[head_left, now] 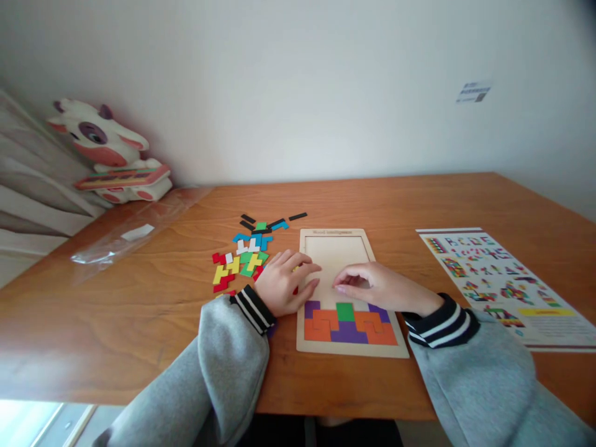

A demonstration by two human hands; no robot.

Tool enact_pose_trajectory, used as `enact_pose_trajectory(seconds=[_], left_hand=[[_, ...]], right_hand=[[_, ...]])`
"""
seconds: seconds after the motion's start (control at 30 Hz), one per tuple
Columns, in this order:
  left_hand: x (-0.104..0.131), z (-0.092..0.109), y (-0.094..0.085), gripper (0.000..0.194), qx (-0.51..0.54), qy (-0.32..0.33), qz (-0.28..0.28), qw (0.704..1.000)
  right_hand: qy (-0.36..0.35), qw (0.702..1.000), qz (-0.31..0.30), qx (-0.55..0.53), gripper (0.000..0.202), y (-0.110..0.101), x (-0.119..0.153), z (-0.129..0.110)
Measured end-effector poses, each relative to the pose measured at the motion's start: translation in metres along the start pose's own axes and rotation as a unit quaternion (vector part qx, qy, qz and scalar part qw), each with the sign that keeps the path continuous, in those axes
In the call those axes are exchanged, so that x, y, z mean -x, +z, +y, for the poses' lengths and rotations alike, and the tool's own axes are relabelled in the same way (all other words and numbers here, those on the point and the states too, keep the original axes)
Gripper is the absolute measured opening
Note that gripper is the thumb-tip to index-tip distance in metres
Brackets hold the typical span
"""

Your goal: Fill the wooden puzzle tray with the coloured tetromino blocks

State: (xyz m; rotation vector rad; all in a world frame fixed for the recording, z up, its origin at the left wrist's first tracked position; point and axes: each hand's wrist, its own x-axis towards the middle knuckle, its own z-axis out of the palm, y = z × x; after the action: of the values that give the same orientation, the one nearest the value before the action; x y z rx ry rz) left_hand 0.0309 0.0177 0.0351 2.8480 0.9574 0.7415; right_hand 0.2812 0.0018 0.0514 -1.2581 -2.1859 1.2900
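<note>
Reaching in from both sides, a person in grey sleeves [233, 375] holds two bare hands over a wooden board [354, 349] lying flat on a table [139, 329], set squarely before the body, apparently so that either hand can get at its recess. The left hand [285, 284] bends over the board's left edge, fingers loosely curved and thumb apart from them; bits of colour show around the fingers, but whether it grips a piece cannot be told. The right hand [379, 287] comes across the board's right edge, thumb and forefinger drawn together above the bare middle, a posture suited to handling small, flat shapes, though nothing can be made out between the tips. At the board's near end, orange pieces [316, 334], purple pieces [347, 334] and a green piece [345, 311] lie fitted edge to edge, the frame likely stopping them from sliding. Left of the board are scattered loose pieces [220, 274], seemingly put there to be handy for the left hand, with black strips [298, 216] beyond the board's far left corner. To the board's right lies a printed sheet [505, 273] of coloured figures, face up, perhaps for easy viewing, and clear of the pieces.
</note>
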Motion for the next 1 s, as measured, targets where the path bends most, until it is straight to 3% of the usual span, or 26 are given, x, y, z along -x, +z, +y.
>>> enact_pose_trajectory(seconds=[0.1,0.2,0.33,0.43,0.63,0.77,0.9,1.0], left_hand=[[0.004,-0.018,-0.011,0.025,-0.103,-0.08,-0.007,0.991],[0.013,-0.038,-0.027,0.027,-0.189,-0.178,-0.046,0.964],[0.026,-0.053,-0.046,0.031,-0.22,-0.26,-0.112,0.934],[0.03,-0.056,-0.051,0.032,-0.224,-0.294,-0.129,0.92],[0.026,-0.052,-0.039,0.026,-0.175,-0.252,-0.125,0.944],[0.024,-0.048,-0.032,0.028,-0.089,-0.219,-0.079,0.968],[0.028,-0.054,-0.041,0.031,-0.097,-0.198,-0.028,0.975],[0.039,-0.065,-0.053,0.028,-0.107,-0.186,-0.058,0.975]], right_hand=[[-0.007,1.0,0.015,0.001,0.036,0.001,-0.001,0.004],[-0.016,1.0,0.024,0.004,0.036,0.001,-0.002,0.007],[-0.008,1.0,0.029,0.007,0.036,0.003,-0.003,0.007],[-0.006,0.999,0.034,0.008,0.036,0.003,-0.003,0.007],[-0.003,0.999,0.032,0.011,0.038,0.004,-0.004,0.008],[-0.006,0.999,0.034,0.009,0.039,0.005,-0.005,0.011],[-0.005,0.999,0.035,0.007,0.039,0.005,-0.005,0.011],[-0.002,0.999,0.036,0.007,0.039,0.005,-0.004,0.01]])
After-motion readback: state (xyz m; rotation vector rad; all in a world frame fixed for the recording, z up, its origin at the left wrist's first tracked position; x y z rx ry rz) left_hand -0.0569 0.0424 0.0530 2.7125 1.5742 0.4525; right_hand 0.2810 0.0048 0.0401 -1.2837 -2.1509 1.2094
